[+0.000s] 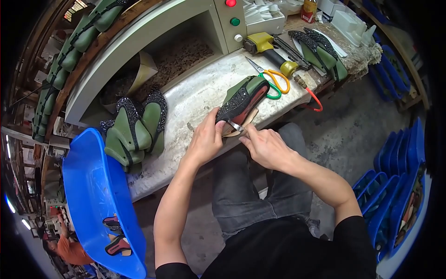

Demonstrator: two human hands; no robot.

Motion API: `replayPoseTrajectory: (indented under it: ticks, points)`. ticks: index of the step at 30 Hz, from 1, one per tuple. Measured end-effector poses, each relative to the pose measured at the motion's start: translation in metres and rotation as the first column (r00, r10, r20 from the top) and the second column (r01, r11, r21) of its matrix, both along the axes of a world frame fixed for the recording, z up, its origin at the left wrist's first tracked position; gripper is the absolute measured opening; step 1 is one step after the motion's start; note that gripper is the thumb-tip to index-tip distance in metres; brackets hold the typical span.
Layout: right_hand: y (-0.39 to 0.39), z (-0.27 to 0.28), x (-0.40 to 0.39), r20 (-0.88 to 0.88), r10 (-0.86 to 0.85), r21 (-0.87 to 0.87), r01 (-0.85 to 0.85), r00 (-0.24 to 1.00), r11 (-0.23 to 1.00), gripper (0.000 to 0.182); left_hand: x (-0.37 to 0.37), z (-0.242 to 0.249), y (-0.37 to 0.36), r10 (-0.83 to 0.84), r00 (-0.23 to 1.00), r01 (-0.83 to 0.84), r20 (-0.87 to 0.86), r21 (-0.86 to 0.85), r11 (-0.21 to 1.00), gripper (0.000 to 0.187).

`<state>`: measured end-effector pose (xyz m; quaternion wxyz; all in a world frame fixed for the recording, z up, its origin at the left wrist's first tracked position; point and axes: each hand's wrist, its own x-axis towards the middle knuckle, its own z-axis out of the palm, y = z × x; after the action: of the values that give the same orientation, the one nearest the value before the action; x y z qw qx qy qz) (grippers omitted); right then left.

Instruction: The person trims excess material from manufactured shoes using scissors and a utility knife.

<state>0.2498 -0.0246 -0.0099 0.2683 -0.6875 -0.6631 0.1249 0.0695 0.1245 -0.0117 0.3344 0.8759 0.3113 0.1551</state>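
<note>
A shoe (238, 98) with a black glittery upper on a green last lies tilted over the bench edge, its red and black underside turned toward the right. My left hand (204, 138) grips its near end, thumb along the underside. In my right hand (268, 145), the fingers are closed on a metal tool (236, 125) whose shiny end meets the shoe's lower edge. The tool's handle is hidden in the fist, so I cannot tell its kind. Beyond the shoe lie scissors (278, 84) with green and orange handles.
A yellow and black air tool (260, 43) with a red hose lies behind the scissors. Green lasts with glittery uppers (132, 128) stand at left beside a blue tub (95, 167). Blue bins (395, 186) stand at right. A person in orange (72, 249) is at far left.
</note>
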Motion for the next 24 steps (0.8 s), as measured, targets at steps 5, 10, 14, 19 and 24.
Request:
replayPoseTrajectory:
  ticks: [5,10,14,19,24]
  points:
    - [0.001,-0.006,0.002,-0.018,-0.006,-0.017,0.006,1.0,1.0,0.022,0.0,0.004,0.004,-0.018,1.0,0.017,-0.005,-0.063,0.998,0.046]
    - [0.006,-0.006,0.004,-0.016,-0.013,-0.041,0.012,1.0,0.999,0.023,0.004,0.012,0.004,-0.012,1.0,0.01,-0.019,-0.137,0.991,0.047]
    - [0.002,-0.012,0.003,-0.039,-0.012,0.0,0.012,0.999,1.0,0.023,0.007,0.013,0.001,-0.004,0.998,-0.003,-0.056,-0.123,0.992,0.048]
    - [0.001,-0.022,0.008,-0.103,0.011,0.101,0.0,0.995,0.995,0.025,0.008,0.006,0.0,0.005,0.997,-0.01,-0.079,-0.057,0.998,0.049]
    - [0.002,-0.02,0.004,-0.073,-0.031,-0.04,0.028,0.997,0.999,0.025,0.007,0.009,0.0,0.015,0.996,-0.014,-0.083,0.014,1.0,0.048]
